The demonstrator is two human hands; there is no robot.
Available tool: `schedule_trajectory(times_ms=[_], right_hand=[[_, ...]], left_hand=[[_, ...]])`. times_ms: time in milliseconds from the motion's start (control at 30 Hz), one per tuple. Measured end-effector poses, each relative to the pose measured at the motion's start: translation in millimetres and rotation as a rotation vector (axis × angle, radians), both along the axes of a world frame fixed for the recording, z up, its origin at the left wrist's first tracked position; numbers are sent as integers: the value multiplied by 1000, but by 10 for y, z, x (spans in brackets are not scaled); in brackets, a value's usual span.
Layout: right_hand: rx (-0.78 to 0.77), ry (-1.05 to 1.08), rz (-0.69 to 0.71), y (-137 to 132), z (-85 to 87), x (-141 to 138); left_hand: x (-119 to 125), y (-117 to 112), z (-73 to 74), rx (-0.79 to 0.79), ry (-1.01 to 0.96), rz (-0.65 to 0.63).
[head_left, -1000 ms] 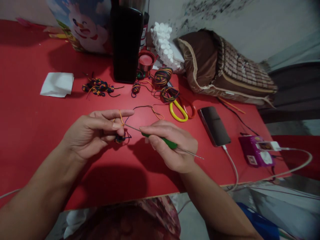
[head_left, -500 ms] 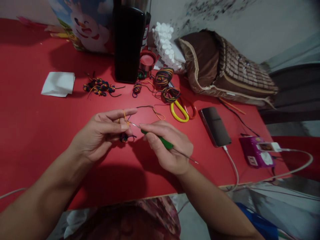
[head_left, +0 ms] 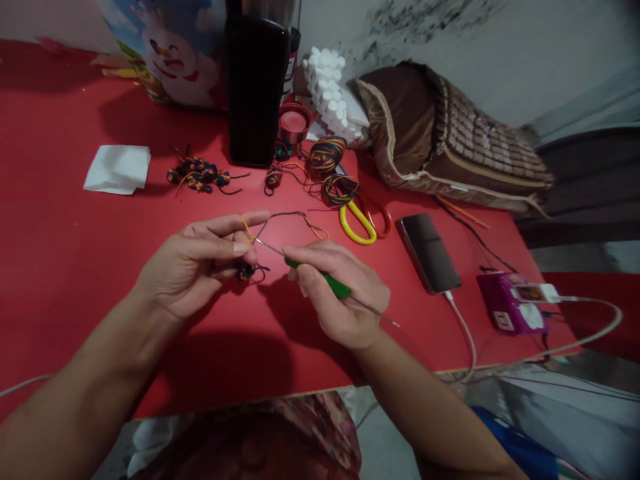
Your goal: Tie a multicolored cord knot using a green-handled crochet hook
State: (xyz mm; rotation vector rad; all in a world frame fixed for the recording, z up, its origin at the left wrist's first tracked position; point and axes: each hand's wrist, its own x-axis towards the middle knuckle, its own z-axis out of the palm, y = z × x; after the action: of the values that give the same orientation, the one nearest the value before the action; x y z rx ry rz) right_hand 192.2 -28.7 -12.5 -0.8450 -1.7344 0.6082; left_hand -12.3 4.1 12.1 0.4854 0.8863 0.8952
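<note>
Between thumb and fingers, my left hand (head_left: pixel 200 260) pinches a small piece of crochet (head_left: pixel 245 270) in dark and orange yarn. An orange strand runs up over its outstretched index finger. My right hand (head_left: pixel 340 287) grips the green handle of a crochet hook (head_left: pixel 327 280) like a pen. The hook's metal tip meets the yarn at my left fingertips; its other thin end sticks out behind my right hand. A loose yarn tail (head_left: pixel 300 215) leads right from the work. Beyond the hands lie finished-looking crocheted pieces (head_left: pixel 197 175) and a ball of multicoloured yarn (head_left: pixel 327 155).
Yellow-and-red-handled scissors (head_left: pixel 357 223) lie right of the yarn. A phone (head_left: pixel 430 253) on a white cable is beside a purple box (head_left: pixel 513 303). A black phone-like slab (head_left: pixel 256 93) stands upright at the back. Folded white paper (head_left: pixel 117 169) lies left; a brown cushion (head_left: pixel 460 133) is back right.
The hook's tip has drawn slightly away from my left fingers, and my right hand has shifted a little right. My left hand has moved slightly left with the crochet piece.
</note>
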Motion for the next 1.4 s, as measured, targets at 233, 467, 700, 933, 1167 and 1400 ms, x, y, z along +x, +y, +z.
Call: schedule_trajectory(times_ms=[233,467,700,933,1167,1400], right_hand=[[4,9,61,25,19,34],[-51,87,106,37,19,70],[-292,320,190,54,-60,116],[-549,596,250,62,-130,26],[-583,669,271,92,-88,-24],[-597,692,264,97,-67,-17]], left_hand=[[-53,21,-24,-43,-34,-27],[-96,57,-34,-102,-79,-65],[-53,7,-2,-34,-45,-107],[108,-115,-42,159,93,42],[51,-134,-75,381,232,28],[62,-148,-21,441,297,97]])
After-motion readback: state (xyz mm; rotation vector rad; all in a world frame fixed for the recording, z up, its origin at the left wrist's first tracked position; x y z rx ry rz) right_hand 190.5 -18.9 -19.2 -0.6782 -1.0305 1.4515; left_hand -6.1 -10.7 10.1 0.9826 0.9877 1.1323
